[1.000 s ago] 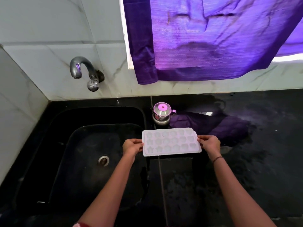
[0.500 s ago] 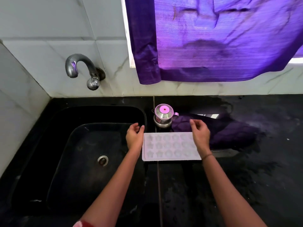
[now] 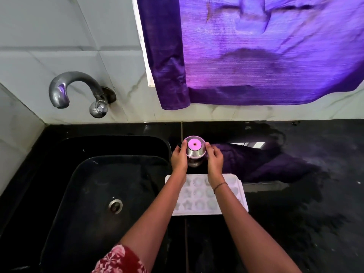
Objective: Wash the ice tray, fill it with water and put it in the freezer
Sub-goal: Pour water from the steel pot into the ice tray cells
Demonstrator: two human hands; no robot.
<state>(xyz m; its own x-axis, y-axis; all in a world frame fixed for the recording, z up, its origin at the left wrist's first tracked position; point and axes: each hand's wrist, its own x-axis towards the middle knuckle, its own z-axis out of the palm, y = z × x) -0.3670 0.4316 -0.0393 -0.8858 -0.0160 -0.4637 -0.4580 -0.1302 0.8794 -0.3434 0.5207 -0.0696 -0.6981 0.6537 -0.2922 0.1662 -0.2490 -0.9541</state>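
Left hand point(image 3: 178, 158) and right hand point(image 3: 214, 159): both cupped round a small steel pot point(image 3: 195, 153), one on each side, fingers curled against its polished round wall. Thumbs lie up near the rim of the domed lid, which carries a pink reflection and a small centre knob. Cannot tell whether the pot is lifted or standing.

Tray point(image 3: 239, 192): white, translucent plastic, rectangular with rounded corners, moulded star and flower cells. It lies flat on the tabletop point(image 3: 315, 213), just behind the hands and under both wrists, its left end just beside the sink edge.

Tabletop: black polished stone, wet-looking and speckled. Thin beaded band point(image 3: 220, 186) on the right wrist.

Left of the left hand: deep black sink point(image 3: 94, 174), rounded corners, round metal drain. Beyond it, a curved grey metal tap point(image 3: 65, 89) on pale marbled tiles.

Right of the right hand: crumpled dark purple cloth point(image 3: 266, 164) on the stone. Above the hands, a ribbed violet curtain point(image 3: 256, 56).
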